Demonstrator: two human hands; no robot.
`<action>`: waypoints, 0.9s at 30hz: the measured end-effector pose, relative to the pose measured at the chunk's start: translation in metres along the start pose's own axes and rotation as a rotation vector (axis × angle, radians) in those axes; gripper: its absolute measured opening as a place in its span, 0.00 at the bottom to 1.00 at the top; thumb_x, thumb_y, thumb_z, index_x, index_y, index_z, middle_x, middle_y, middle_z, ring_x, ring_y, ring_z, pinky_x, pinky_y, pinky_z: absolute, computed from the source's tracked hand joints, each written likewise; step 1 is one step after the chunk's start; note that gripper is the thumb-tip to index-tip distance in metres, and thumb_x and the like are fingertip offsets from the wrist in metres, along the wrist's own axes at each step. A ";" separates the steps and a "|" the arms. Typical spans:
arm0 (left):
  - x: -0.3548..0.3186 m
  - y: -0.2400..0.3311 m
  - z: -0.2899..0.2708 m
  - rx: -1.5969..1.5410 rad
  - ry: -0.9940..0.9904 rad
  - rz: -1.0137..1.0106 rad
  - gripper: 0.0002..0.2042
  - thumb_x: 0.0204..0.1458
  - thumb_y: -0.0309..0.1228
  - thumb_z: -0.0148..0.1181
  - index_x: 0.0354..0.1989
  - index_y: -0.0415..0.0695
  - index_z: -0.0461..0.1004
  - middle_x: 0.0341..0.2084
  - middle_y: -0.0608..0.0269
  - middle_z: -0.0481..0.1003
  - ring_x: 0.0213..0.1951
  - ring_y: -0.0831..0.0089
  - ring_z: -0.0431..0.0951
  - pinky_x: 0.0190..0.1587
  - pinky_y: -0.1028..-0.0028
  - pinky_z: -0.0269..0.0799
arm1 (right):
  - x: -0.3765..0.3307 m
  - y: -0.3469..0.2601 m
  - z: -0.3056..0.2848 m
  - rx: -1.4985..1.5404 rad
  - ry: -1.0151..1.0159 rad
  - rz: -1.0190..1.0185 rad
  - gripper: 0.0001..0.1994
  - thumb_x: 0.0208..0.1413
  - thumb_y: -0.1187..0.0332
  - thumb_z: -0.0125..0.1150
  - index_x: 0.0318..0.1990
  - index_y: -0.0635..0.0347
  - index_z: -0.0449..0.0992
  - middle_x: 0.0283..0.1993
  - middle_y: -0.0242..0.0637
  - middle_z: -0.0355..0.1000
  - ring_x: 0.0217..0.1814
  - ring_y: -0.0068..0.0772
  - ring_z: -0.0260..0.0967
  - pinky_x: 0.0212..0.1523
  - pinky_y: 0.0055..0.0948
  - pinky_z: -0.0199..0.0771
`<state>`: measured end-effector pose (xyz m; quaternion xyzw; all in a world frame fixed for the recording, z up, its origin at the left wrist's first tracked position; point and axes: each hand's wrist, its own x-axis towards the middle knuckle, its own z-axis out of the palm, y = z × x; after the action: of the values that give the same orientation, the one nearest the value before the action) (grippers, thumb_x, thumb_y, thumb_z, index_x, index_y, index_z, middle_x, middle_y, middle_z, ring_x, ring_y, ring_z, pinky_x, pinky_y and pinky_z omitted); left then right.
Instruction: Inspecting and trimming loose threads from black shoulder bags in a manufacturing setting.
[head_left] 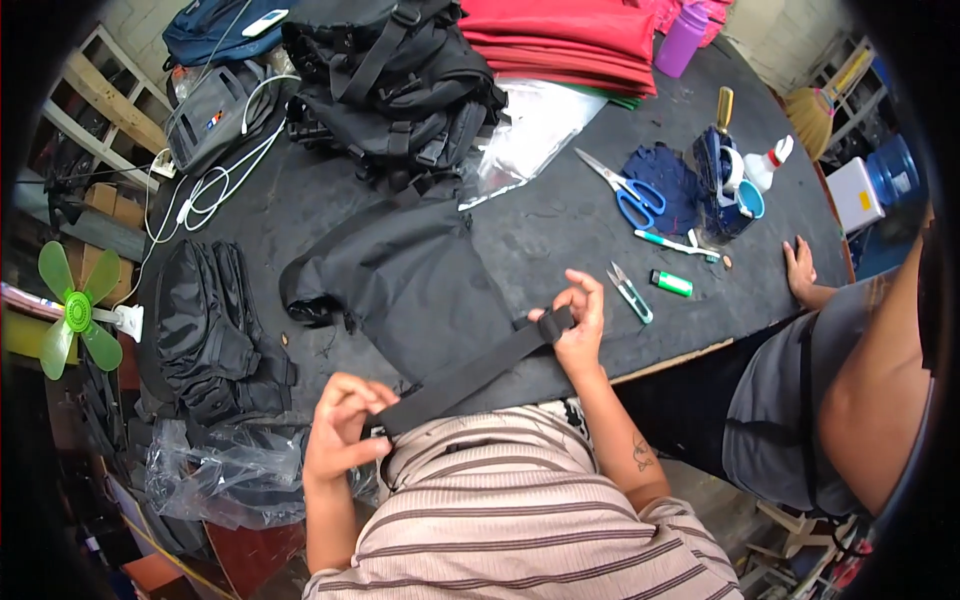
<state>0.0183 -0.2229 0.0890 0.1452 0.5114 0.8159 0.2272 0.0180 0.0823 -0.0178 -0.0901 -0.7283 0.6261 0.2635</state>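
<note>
A black webbing strap point(465, 378) runs slantwise across the near edge of the table, in front of my body. At its upper right end sits a black buckle point(553, 323), pinched in the fingers of my right hand point(578, 325), with the index finger raised. My left hand point(345, 425) is at the strap's lower left end, thumb and fingers apart, the fingertips close to or touching the webbing. Just beyond the strap, a black fabric bag point(420, 275) lies flat on the dark table, its left side bunched up.
Black bags point(390, 90) are piled at the back, beside folded red fabric point(565, 40). Folded black pieces point(210, 325) lie left. Scissors point(632, 195), thread snips point(630, 295) and a green lighter point(672, 283) lie right. Another person's hand point(800, 268) rests on the right edge.
</note>
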 end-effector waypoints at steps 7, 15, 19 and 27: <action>-0.011 -0.013 -0.022 0.369 0.299 -0.222 0.16 0.48 0.24 0.59 0.46 0.33 0.70 0.26 0.65 0.74 0.34 0.83 0.72 0.41 0.82 0.64 | -0.004 -0.016 0.004 -0.103 -0.138 -0.038 0.42 0.31 0.68 0.78 0.56 0.57 0.58 0.24 0.26 0.60 0.21 0.13 0.52 0.21 0.14 0.51; -0.013 -0.017 -0.043 0.479 0.465 -0.197 0.13 0.52 0.25 0.58 0.46 0.38 0.71 0.32 0.65 0.76 0.36 0.81 0.73 0.44 0.80 0.66 | 0.009 -0.081 -0.006 -0.406 -0.740 -0.207 0.44 0.30 0.63 0.74 0.61 0.55 0.59 0.35 0.38 0.67 0.37 0.39 0.66 0.41 0.34 0.66; -0.001 -0.016 -0.062 0.481 0.597 -0.135 0.11 0.55 0.31 0.55 0.44 0.39 0.72 0.32 0.64 0.76 0.35 0.78 0.74 0.41 0.79 0.67 | 0.020 -0.085 -0.035 -0.484 -0.687 0.087 0.32 0.36 0.75 0.70 0.54 0.60 0.67 0.33 0.34 0.66 0.32 0.29 0.63 0.37 0.25 0.68; 0.058 -0.020 -0.032 1.269 0.693 -0.387 0.27 0.49 0.56 0.55 0.34 0.37 0.68 0.18 0.51 0.74 0.25 0.54 0.76 0.33 0.60 0.68 | 0.058 -0.036 0.002 -0.053 -0.403 0.184 0.16 0.50 0.69 0.63 0.46 0.64 0.72 0.36 0.29 0.68 0.36 0.18 0.64 0.38 0.18 0.65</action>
<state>-0.0416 -0.2098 0.0572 -0.1095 0.9426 0.3085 0.0654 -0.0249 0.0997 0.0327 -0.0362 -0.7713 0.6333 0.0521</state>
